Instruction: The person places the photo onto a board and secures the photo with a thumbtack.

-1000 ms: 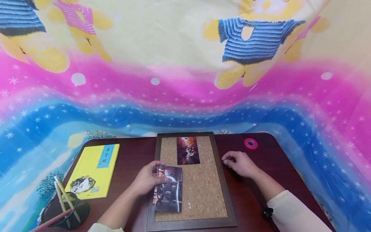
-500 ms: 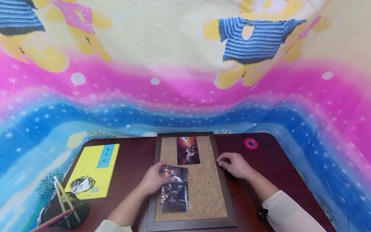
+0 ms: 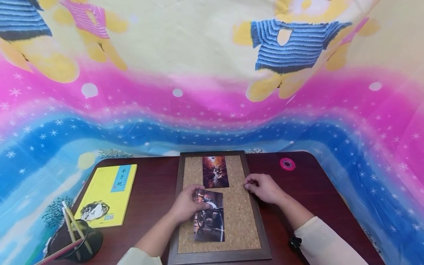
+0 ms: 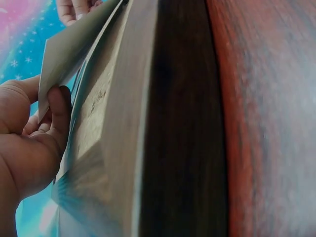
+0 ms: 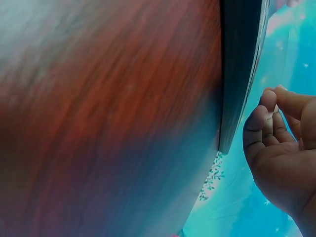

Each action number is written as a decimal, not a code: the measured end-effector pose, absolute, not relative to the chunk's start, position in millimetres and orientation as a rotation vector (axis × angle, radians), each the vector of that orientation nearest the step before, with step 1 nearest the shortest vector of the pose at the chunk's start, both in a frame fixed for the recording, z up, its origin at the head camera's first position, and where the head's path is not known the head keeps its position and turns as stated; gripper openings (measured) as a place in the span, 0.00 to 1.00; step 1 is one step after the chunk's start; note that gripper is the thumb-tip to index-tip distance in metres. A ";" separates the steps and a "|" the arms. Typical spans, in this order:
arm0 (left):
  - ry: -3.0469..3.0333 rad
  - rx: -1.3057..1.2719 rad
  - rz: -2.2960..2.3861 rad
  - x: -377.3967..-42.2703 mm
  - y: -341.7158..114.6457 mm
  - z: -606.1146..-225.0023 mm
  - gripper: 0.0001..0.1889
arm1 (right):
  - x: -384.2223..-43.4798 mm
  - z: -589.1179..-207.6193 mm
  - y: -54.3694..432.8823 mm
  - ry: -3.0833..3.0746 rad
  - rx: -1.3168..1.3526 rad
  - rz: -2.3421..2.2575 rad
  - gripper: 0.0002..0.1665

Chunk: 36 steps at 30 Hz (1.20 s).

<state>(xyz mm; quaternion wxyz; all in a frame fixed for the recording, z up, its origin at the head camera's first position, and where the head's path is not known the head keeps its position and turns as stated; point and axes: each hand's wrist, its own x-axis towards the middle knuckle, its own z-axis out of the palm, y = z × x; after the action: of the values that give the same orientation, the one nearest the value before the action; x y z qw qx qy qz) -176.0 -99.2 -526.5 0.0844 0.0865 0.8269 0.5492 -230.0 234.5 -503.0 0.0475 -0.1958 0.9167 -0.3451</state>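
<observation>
In the head view, my left hand [image 3: 188,203] pinches the upper left edge of a photo of a motorcycle [image 3: 212,221], thumb on its front. The photo overlaps the lower part of a framed cork board [image 3: 241,221]. From the left wrist, its pale back [image 4: 69,49] shows, tilted away from the board. My right hand [image 3: 263,188] hovers at the board's right frame. The right wrist view has its fingers [image 5: 256,123] curled, with the thumb and index tips together; I cannot tell whether something small sits between them. A photo of an autumn stream [image 3: 215,172] lies at the board's top.
A yellow book [image 3: 106,195] lies on the left of the dark wooden table [image 3: 149,191]. Near the front left stands a black mesh pen holder [image 3: 94,243] with pencils. Back right is a pink round case [image 3: 287,164]. A patterned curtain [image 3: 212,103] hangs behind the table.
My left hand has carried the motorcycle photo rightward over the cork board, below the stream photo; it now covers the small clear items seen there. My right hand has moved left to the frame.
</observation>
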 end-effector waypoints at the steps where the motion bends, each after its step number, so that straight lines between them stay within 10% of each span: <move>1: 2.474 0.259 1.630 -176.4 -97.5 -526.9 0.35 | -230.0 -502.9 233.3 2.797 -0.605 -1.051 0.03; 36: 2.927 0.409 1.170 -186.2 -58.9 -526.9 0.35 | -233.9 -491.7 168.3 2.747 -0.832 -0.904 0.06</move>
<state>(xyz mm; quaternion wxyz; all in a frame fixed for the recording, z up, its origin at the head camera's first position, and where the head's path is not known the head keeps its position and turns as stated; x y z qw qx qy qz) -186.2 -58.9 -526.9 -0.0184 0.1287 0.9207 0.3679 -233.9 168.3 -491.7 0.0663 -0.2759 0.9108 -0.2998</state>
